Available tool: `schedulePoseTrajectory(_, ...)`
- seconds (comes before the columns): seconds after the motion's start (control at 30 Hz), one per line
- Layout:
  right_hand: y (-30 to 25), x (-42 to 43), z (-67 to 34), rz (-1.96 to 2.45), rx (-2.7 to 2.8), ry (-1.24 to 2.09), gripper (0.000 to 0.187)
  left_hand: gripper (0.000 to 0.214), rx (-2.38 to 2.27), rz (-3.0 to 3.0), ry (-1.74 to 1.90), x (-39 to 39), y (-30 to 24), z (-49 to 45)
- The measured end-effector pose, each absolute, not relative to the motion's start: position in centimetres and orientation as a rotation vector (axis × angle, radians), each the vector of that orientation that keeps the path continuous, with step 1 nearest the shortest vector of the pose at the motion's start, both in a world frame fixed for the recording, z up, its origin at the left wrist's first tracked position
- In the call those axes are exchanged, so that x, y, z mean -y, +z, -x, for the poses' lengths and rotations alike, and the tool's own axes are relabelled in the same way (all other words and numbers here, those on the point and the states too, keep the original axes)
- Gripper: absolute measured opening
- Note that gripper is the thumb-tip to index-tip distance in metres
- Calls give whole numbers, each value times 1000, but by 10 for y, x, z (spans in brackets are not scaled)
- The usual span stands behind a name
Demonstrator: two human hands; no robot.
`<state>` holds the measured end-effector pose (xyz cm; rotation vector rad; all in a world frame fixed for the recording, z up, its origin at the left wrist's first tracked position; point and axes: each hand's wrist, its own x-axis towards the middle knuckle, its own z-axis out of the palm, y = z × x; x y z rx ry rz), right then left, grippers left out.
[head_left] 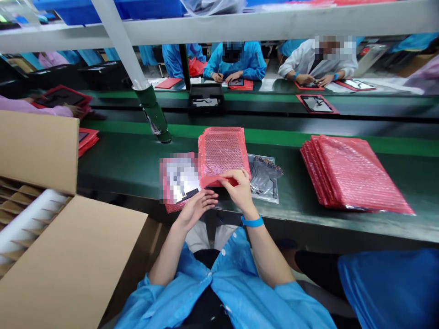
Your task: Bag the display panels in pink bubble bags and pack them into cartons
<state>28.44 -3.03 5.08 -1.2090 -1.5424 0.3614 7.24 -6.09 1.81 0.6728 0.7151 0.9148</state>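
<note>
Pink bubble pouch (222, 153) in pinch of right hand (240, 188); left hand (196, 208) flat, unclenched, on dark panel (187, 194).

A dark green workbench (130, 164) runs across the view. At the right lies a fanned stack of pink bubble bags (353, 173); near the middle, a clear bag (265, 180) holds dark parts. An open cardboard box (68, 260) with dividers (20, 205) stands at the left. Beyond a black tray (206, 98), a person in a blue coat (240, 61) and a person in a white coat (308, 61) work at red trays.
</note>
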Motion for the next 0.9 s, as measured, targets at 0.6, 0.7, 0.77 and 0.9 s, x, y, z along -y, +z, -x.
schedulePoseTrajectory(0.6, -20, 181, -246, 1099, 1268, 158, 51, 23, -766, -385, 910, 63, 55, -73)
schedulePoseTrajectory(0.7, -27, 172, -247, 1112, 922, 635, 50, 18, -806, -432, 1007, 62, 65, -69)
schedulePoseTrajectory(0.77, -25, 163, -245, 985, 891, 1068, 49, 17, -811, -469, 1048, 62, 76, -64)
schedulePoseTrajectory(0.9, -17, 148, -238, 896, 829, 1448, 57, 25, -779, -531, 1200, 63, 99, -56)
